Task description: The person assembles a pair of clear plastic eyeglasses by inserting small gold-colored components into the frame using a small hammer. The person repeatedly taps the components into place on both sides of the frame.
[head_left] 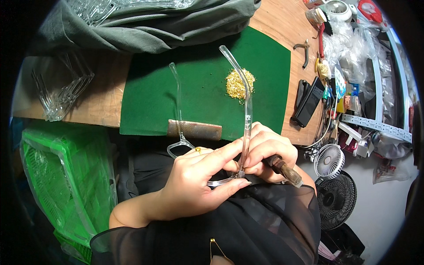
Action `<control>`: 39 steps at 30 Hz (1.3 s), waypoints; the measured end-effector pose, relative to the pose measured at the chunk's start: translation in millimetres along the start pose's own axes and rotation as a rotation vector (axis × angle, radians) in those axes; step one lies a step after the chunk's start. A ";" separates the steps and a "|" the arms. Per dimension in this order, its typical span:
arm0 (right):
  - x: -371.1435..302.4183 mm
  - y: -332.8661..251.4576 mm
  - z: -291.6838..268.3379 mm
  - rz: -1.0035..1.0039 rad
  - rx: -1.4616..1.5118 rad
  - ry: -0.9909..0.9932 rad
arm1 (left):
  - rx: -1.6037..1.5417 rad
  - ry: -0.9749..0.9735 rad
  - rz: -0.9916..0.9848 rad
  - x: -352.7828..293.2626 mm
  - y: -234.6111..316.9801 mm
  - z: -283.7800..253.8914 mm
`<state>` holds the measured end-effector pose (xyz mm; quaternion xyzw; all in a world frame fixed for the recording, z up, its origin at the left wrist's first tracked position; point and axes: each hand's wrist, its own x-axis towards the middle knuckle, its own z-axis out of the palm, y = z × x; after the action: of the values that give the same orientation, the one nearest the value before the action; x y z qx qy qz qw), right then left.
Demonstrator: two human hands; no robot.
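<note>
A clear plastic eyeglass frame is in my left hand, whose fingers close around its front near one hinge. Its two clear temples point away from me: the right temple rises between my hands, the other reaches over the mat. My right hand is closed by the hinge, thumb and fingertips at the base of the right temple. Also in that hand is a tool with a worn brown handle; its working end is hidden. Beyond my hands lies a heap of tiny gold-coloured screws.
A green mat covers the wooden table, with a worn textured metal bar at its front edge. More clear frames lie left, near grey cloth. A green crate, a black phone and fans flank the table.
</note>
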<state>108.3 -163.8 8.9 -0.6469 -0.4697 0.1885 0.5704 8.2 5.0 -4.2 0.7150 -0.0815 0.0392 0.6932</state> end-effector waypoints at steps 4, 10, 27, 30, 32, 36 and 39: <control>-0.5 -4.9 0.7 -0.020 -0.134 -0.014 | 0.120 0.054 0.090 -1.3 -1.0 1.4; -0.6 -3.8 4.2 -0.048 -0.159 -0.006 | -0.025 0.012 -0.008 -4.3 -2.4 0.4; -0.6 -1.9 2.7 -0.045 -0.057 -0.015 | -0.080 0.015 0.004 -1.9 -3.7 1.6; -1.2 -1.8 2.6 -0.049 -0.035 -0.009 | -0.084 0.023 0.029 -0.8 -3.7 1.4; -1.6 -1.1 3.5 -0.055 -0.011 0.000 | -0.094 0.020 0.030 -1.1 -3.8 1.6; -5.7 -1.1 6.1 0.024 0.135 0.026 | -0.162 0.006 0.004 -1.9 -2.8 0.4; -12.6 -13.0 -0.7 0.269 0.137 0.067 | -0.182 -0.046 -0.037 -1.5 0.3 -5.0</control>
<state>97.6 -175.8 17.3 -0.6693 -0.3454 0.2730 0.5984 7.0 10.1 -3.9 0.6512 -0.0872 0.0025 0.7539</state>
